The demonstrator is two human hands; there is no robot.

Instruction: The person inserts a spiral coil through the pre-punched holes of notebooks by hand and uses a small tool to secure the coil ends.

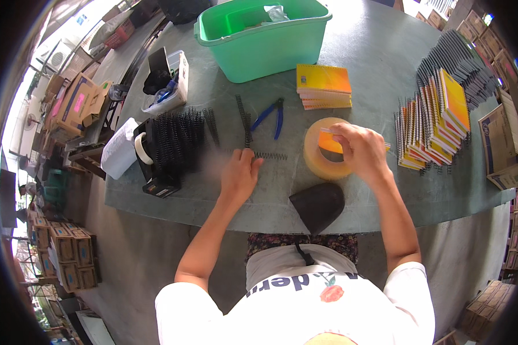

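Note:
My left hand [239,175] has its fingers closed on a thin black spiral coil [272,156] lying crosswise on the table. Another black coil [242,118] stretches away just beyond the fingertips. My right hand [361,150] pinches a small orange-covered notebook [329,141], mostly hidden behind the fingers. It is held over a wide roll of clear tape [312,158] lying flat. Blue-handled pliers [278,123] rest between the coils and the tape. Nearer me is a dark, rounded wedge-shaped object [319,204]. A bundle of black coils [181,135] lies to the left.
A green tub [265,54] stands at the back, behind a stack of orange-yellow notebooks [324,86]. Spiral-bound notebooks [431,123] lean in rows at right, beside a cardboard box [498,146]. A white bin [181,86] with tools sits at the far left.

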